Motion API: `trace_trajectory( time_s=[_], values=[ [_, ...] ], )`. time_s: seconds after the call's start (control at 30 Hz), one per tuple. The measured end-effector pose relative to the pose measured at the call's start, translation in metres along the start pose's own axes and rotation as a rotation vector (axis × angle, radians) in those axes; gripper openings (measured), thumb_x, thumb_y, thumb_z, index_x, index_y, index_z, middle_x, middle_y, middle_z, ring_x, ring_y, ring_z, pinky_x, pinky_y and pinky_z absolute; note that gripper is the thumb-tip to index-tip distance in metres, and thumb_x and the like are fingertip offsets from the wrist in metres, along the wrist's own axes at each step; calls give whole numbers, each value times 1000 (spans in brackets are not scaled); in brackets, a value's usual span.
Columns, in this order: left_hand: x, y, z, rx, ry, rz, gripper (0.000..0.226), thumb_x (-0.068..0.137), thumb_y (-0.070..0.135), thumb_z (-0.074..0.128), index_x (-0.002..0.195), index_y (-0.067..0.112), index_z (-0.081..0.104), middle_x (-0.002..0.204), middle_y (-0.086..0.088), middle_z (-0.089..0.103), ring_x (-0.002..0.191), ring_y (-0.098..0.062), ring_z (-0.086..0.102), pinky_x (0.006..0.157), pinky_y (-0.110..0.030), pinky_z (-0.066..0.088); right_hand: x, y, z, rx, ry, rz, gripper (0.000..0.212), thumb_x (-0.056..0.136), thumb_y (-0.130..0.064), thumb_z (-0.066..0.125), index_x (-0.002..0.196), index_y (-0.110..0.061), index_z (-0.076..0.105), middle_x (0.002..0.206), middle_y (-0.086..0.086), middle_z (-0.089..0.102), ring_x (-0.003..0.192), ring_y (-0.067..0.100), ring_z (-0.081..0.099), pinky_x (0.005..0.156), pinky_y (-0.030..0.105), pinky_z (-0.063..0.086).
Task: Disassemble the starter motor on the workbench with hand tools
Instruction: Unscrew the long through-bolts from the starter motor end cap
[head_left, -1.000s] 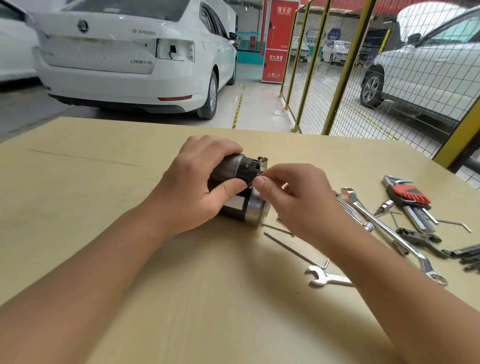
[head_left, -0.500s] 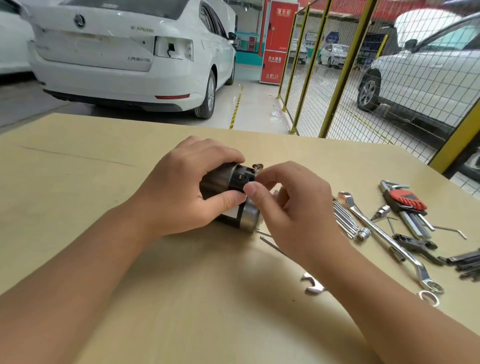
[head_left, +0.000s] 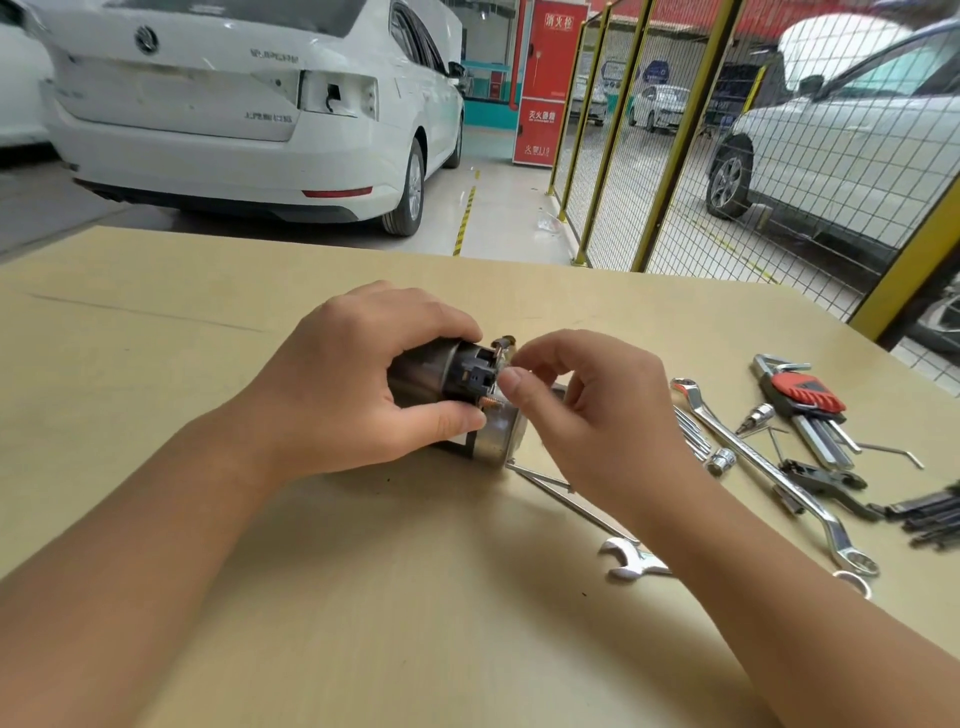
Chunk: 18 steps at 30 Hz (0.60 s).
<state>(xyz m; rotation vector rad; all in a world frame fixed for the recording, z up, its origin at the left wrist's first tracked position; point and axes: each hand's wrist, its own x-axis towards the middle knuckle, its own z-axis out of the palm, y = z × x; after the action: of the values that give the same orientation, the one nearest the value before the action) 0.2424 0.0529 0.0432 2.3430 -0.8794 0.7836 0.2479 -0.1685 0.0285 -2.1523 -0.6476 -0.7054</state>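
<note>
Since a second ago the right hand (head_left: 587, 415) has drawn its pinching fingertips (head_left: 511, 382) back slightly, baring a copper stud on the motor (head_left: 447, 379) at frame centre; whatever they pinch is too small to see, probably a loosened nut. Left hand (head_left: 353, 384) grips the casing on the bench (head_left: 156, 415). Wrenches (head_left: 769, 467) lie right, unused.

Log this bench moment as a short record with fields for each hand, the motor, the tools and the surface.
left hand: left hand grips the dark cylindrical metal starter motor
right hand: right hand pinches at the motor's black terminal end
motor: lying on its side
tools: red-handled hex key set, long silver ring spanner, silver open-end wrench, all to the right
surface: tan wooden workbench
</note>
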Motion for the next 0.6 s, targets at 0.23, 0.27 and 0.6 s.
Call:
trace_trajectory(
  time_s=[0.23,0.27,0.6],
  values=[
    [0,1,1,-3,2,-6,49,73,50,80,113,22,73,104,14,71,90,-21,63,82,-46,52,5,-5,4,-58,-36,-13,25,92,-34,58,85,-14,72,72,-2,65,63,12,51,62,33,43],
    [0,1,1,-4,0,-6,49,73,50,80,113,22,73,104,14,71,91,-22,63,82,-47,51,5,-6,4,-64,-27,-16,24,92,-32,59,85,-13,72,71,0,66,65,15,53,63,34,44],
    [-1,2,2,19,7,0,47,75,51,77,113,24,74,106,14,72,92,-21,64,83,-46,51,9,-2,3,-79,2,-175,16,90,-17,67,80,-5,71,67,4,65,61,13,50,59,26,38]
  ],
)
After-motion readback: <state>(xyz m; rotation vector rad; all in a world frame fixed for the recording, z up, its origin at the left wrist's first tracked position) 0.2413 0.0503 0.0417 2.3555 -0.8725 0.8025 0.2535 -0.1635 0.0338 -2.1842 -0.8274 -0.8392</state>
